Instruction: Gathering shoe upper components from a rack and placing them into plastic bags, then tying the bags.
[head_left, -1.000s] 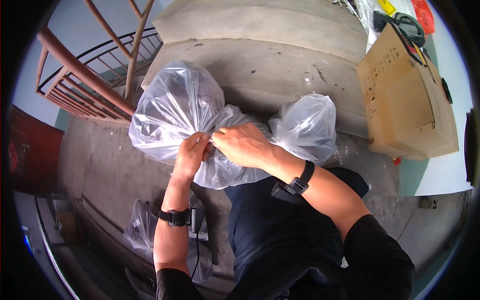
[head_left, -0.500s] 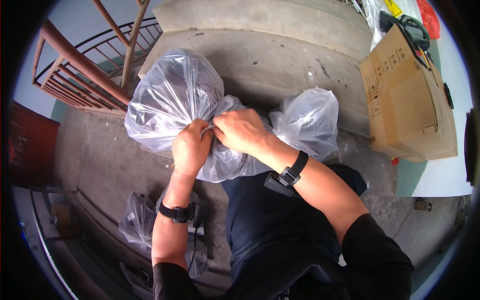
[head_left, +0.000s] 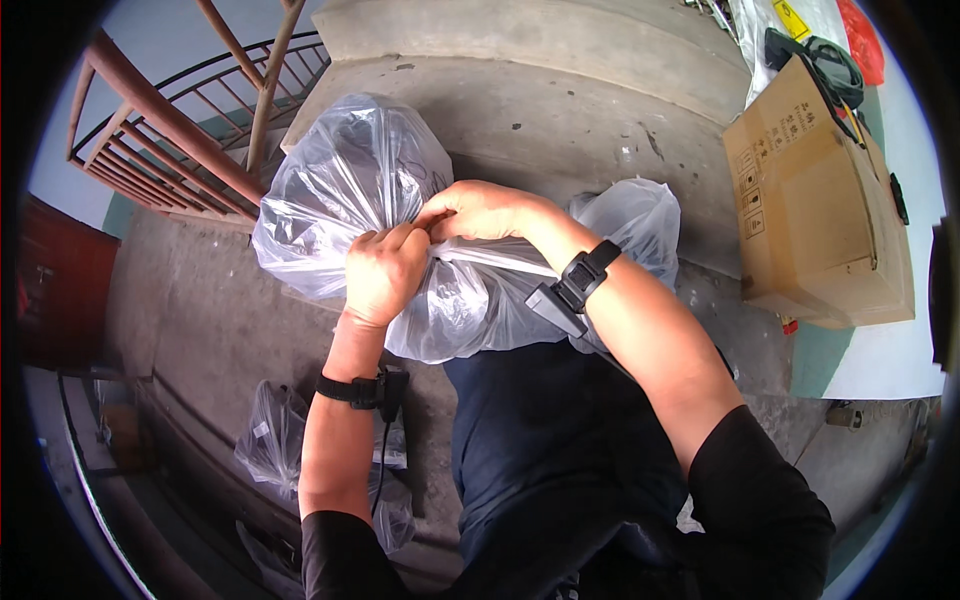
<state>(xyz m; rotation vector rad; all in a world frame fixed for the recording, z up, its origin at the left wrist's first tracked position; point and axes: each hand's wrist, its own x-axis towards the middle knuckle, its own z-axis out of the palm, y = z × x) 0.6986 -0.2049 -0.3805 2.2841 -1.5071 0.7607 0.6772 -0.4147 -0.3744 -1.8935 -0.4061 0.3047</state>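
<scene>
A big, filled clear plastic bag sits on the concrete step ahead, its film gathered into creases toward my hands. My left hand is closed on the gathered neck of the bag. Just above and to the right, my right hand has its fingers bent and pinched at the same neck; the fingertips are partly hidden. From the neck, a stretched strip of plastic film runs right beneath my right wrist. More bulging clear plastic lies below my hands, against my dark trousers, and another whitish bag rests at the right.
A large cardboard box stands at the right, with dark straps on top. A brown metal railing is at the upper left. Smaller clear bags lie at the lower left, beside my left forearm. Concrete steps rise ahead.
My right hand has moved slightly up and its wrist has turned. My left hand has shifted a little right. The film strip beneath my right wrist now shows, stretched to the right.
</scene>
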